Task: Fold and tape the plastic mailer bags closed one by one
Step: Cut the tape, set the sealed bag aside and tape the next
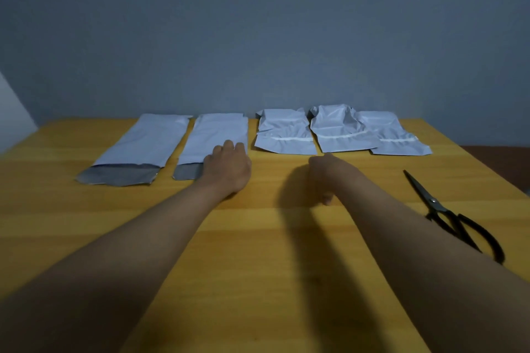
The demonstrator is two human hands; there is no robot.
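Five white plastic mailer bags lie in a row across the far side of the yellow table (258, 238). The two on the left lie flat with their grey mouths open toward me: the first bag (143, 143) and the second bag (215, 135). The three bags on the right (286, 135) are folded over and each has a strip of tape across it. My left hand (229, 166) rests on the second bag's near right corner, its fingers bent down onto the plastic and the fingertips hidden. My right hand (325, 175) hovers in front of the taped bags, fingers drooping loosely, holding nothing.
Black scissors (453, 215) lie shut on the table beside my right forearm, points facing away from me. A grey wall stands right behind the bags. The table's right edge runs just past the scissors.
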